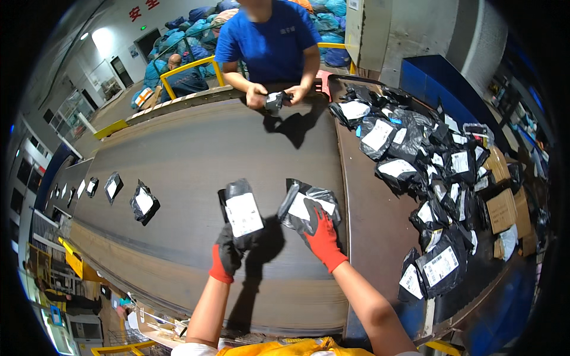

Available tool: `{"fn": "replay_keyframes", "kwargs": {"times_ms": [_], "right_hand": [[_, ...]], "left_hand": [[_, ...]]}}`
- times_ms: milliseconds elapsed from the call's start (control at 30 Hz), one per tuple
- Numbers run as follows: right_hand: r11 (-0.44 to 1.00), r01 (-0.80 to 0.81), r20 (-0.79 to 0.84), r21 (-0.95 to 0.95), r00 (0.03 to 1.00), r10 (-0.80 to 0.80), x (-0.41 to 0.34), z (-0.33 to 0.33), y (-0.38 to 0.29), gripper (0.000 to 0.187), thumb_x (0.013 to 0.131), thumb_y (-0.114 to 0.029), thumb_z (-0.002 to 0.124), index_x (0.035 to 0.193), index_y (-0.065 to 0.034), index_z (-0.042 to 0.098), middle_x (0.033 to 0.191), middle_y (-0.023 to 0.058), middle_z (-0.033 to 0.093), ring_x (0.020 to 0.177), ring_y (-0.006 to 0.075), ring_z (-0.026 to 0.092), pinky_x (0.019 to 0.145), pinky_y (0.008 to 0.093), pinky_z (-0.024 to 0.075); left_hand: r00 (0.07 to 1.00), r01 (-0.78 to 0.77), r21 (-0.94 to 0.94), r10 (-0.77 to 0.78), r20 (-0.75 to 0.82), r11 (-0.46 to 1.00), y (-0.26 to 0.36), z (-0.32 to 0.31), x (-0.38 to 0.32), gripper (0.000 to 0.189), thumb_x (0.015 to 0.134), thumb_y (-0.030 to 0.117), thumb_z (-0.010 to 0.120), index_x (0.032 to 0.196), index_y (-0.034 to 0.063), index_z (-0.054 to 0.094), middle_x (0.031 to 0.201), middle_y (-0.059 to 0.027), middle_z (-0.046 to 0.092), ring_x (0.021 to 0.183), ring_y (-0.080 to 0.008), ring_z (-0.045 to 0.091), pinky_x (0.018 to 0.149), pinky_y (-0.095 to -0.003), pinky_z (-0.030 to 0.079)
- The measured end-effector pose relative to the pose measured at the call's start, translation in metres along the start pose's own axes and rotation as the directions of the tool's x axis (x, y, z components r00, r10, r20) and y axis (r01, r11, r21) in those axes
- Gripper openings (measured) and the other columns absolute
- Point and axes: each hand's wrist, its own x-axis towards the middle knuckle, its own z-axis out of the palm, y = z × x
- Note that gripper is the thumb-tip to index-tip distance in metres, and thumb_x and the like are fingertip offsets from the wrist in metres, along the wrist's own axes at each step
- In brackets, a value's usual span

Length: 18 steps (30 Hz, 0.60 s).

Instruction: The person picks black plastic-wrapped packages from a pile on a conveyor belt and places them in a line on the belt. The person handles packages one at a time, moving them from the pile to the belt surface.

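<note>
My left hand (228, 254), in a red glove with a dark grey palm, holds a black plastic parcel (242, 214) above the conveyor belt (191, 147); its white label faces up. In a matching glove, my right hand (321, 236) rests on another black plastic parcel (310, 205) near the belt's right edge, covering part of the white label. Whether those fingers grip it, I cannot tell. Several labelled black parcels, one of them a small parcel (144, 201), lie in a row at the belt's left.
Across the belt a person in a blue shirt (271, 44) handles a small black parcel (274, 101). On the right, a brown sorting surface (374, 231) bears a heap of black parcels (414, 138) and cardboard boxes (502, 210). Yellow rails stand beyond the belt.
</note>
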Motion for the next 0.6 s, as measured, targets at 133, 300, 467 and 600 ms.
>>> {"fn": "replay_keyframes", "kwargs": {"times_ms": [133,300,467,600], "right_hand": [[0.468,-0.320,0.261,0.824,0.947,0.187,-0.015,-0.011,-0.047,0.074,0.094,-0.020,0.074,0.157,-0.0099,0.035,0.135,0.0123,0.061,0.122,0.0209,0.059,0.096,0.0285,0.0461],[0.391,-0.271,0.132,0.880,0.928,0.348,-0.074,-0.030,-0.011,0.031,0.094,0.007,0.060,0.125,0.0071,0.062,0.112,0.0096,0.071,0.105,0.0150,0.069,0.093,0.0276,0.0537],[0.487,-0.367,0.266,0.793,0.926,0.267,-0.097,-0.101,-0.005,0.026,0.093,-0.003,0.067,0.118,0.0027,0.069,0.105,0.0042,0.072,0.094,0.0126,0.066,0.087,0.0277,0.0529],[0.899,-0.273,0.153,0.341,0.960,0.233,-0.097,-0.128,0.026,0.036,0.089,-0.011,0.072,0.124,-0.0028,0.067,0.108,0.0117,0.072,0.101,0.0238,0.067,0.091,0.0363,0.0525]], "left_hand": [[0.977,0.173,0.266,-0.200,0.076,0.948,-0.012,0.034,-0.034,0.043,0.109,0.038,0.045,0.135,0.0061,0.059,0.122,-0.0078,0.069,0.103,-0.0187,0.068,0.080,-0.0345,0.057],[0.991,0.053,0.200,-0.077,0.113,0.978,-0.056,0.065,-0.049,0.037,0.107,0.033,0.055,0.125,0.0024,0.064,0.105,0.0008,0.067,0.094,-0.0080,0.060,0.080,-0.0264,0.049],[0.964,0.137,0.329,-0.203,0.174,0.934,-0.059,0.116,-0.043,0.077,0.101,0.021,0.065,0.161,0.0060,0.020,0.128,-0.0039,0.058,0.106,-0.0128,0.058,0.090,-0.0314,0.050],[0.864,0.170,0.453,-0.354,0.359,0.875,-0.074,0.150,-0.035,0.060,0.092,0.013,0.075,0.143,-0.0011,0.049,0.125,-0.0060,0.064,0.110,-0.0141,0.061,0.097,-0.0312,0.050]]}}
